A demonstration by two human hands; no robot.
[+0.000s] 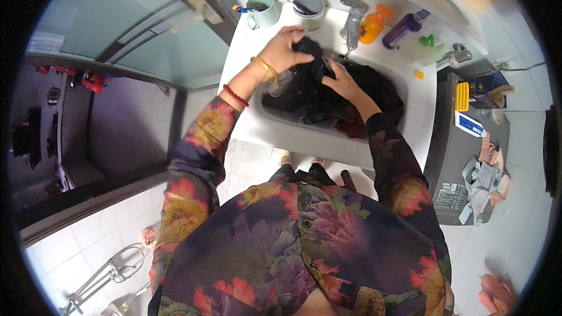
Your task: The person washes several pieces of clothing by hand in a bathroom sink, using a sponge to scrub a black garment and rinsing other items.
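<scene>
A bunch of wet-looking black cloth is raised at the left of a white washbasin. My left hand curves around it from the left, thumb across its near side. From the right, my right hand pinches the cloth's edge between thumb and fingers. More dark fabric fills the bowl, with a reddish-brown piece near the front wall. Above the bowl, the spout of a chrome faucet points down, just beyond my right hand.
Behind the bowl are a green mug and a grey-white mug with toothbrushes, an orange pump bottle and a purple bottle. A dark-topped appliance at right carries a tube and crumpled garments. A glass-panelled door stands left.
</scene>
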